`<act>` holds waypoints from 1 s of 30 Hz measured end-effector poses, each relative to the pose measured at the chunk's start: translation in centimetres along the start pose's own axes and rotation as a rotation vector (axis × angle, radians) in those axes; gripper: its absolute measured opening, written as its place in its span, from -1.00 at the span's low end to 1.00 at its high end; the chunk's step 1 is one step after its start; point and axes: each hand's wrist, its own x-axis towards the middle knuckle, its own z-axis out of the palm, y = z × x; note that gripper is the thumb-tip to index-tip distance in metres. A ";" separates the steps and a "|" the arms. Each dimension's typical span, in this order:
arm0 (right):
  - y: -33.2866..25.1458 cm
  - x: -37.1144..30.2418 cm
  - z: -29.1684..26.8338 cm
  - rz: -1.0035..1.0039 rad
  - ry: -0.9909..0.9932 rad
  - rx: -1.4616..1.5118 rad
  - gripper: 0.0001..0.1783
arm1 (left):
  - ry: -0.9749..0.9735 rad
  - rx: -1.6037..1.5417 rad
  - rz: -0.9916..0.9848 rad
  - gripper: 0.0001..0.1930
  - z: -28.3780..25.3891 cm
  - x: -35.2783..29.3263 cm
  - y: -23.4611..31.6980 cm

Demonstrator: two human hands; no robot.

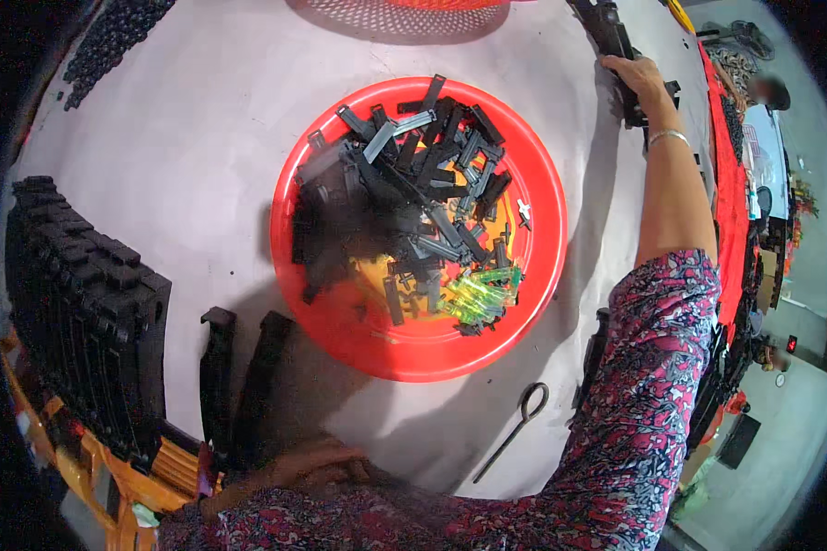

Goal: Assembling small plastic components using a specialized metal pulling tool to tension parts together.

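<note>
At the far right my right hand [641, 81] is closed round a long black plastic part [608, 32], with the arm stretched out. In shadow at the table's near edge is my left hand [317, 461], its fingers loosely extended, nothing visible in them. Two long black parts [216, 372] lie just beyond that hand. Between my arms sits a red round basin [549, 275] heaped with small black plastic pieces [441, 138]. Clear yellow-green pieces [482, 296] lie at the heap's near right side. A dark blur covers part of the basin's left side.
A row of long black parts [92, 321] is stacked at the left. Small black bits [110, 46] are piled far left, and a mesh basket [404, 20] stands at the far edge. A looped metal rod [510, 432] lies near right. Wooden chair [110, 487] is below left.
</note>
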 end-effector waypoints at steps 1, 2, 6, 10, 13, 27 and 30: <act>0.2 0.4 0.3 0.038 -0.022 0.105 -0.19 | 0.000 -0.003 0.026 -0.44 -0.1 0.0 -0.6; 0.4 0.8 0.6 0.037 -0.013 0.107 -0.19 | 0.003 0.000 0.050 -0.44 -0.2 0.0 -1.2; -0.4 1.3 3.2 -0.255 0.394 -0.315 -0.28 | 0.027 0.009 0.069 -0.44 0.0 -0.3 -1.9; -0.7 2.8 1.3 -0.154 0.133 -0.070 -0.31 | 0.020 0.006 0.035 -0.45 0.1 -0.2 -1.3; -1.4 2.1 1.5 -0.136 0.210 -0.127 -0.24 | 0.028 0.018 0.011 -0.45 0.1 -0.2 -0.9; -2.6 1.1 2.0 0.024 0.214 -0.102 -0.30 | 0.019 0.056 -0.114 -0.50 -0.1 -0.3 0.0; -2.5 0.9 2.3 0.093 0.319 -0.123 -0.31 | 0.003 0.054 -0.161 -0.52 -0.3 -0.4 -0.1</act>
